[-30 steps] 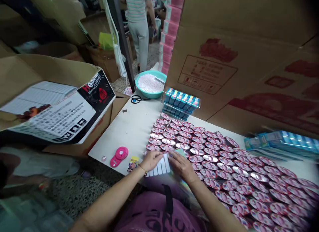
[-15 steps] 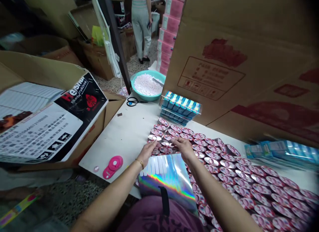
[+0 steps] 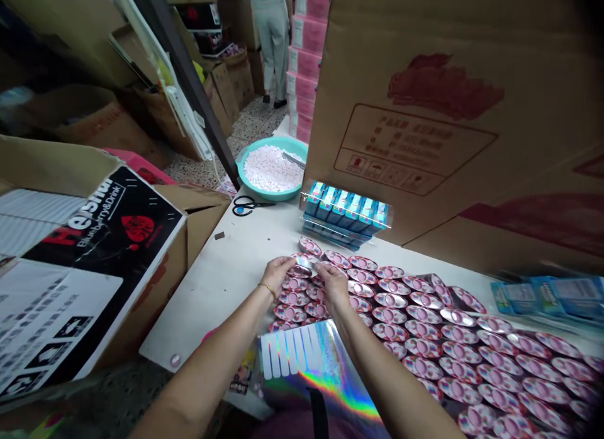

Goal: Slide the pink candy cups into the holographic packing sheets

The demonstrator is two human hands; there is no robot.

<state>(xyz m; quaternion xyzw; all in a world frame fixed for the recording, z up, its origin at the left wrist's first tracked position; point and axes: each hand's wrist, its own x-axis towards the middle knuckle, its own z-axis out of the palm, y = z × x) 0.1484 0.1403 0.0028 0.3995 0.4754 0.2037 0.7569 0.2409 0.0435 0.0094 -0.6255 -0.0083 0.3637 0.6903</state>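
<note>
My left hand point(image 3: 276, 277) and my right hand point(image 3: 333, 284) are close together over the left end of the rows of oval pink-and-red packs point(image 3: 422, 348). Thumb and fingers of each are pinched on opposite ends of a small shiny sticker strip point(image 3: 304, 261). The strip lies over or just above one pack's top; whether it touches cannot be made out. Below my wrists, close to my body, is a rainbow-shining sticker sheet point(image 3: 325, 348) with several bare pale strips along its left part. Each pack shows a round pink middle.
A turquoise basin point(image 3: 241, 175) of small pale pieces and black scissors point(image 3: 245, 206) stand at the table's far left. Blue boxes in clear wrap point(image 3: 346, 212) lean before a big carton point(image 3: 415, 131). An open carton point(image 3: 155, 263) stands left. Behind, a person point(image 3: 274, 43) stands beside stacked pink boxes point(image 3: 304, 61).
My view has shifted, and both hands are over a pack farther back, the strip between them. The pink tape dispenser is now mostly behind my left arm.
</note>
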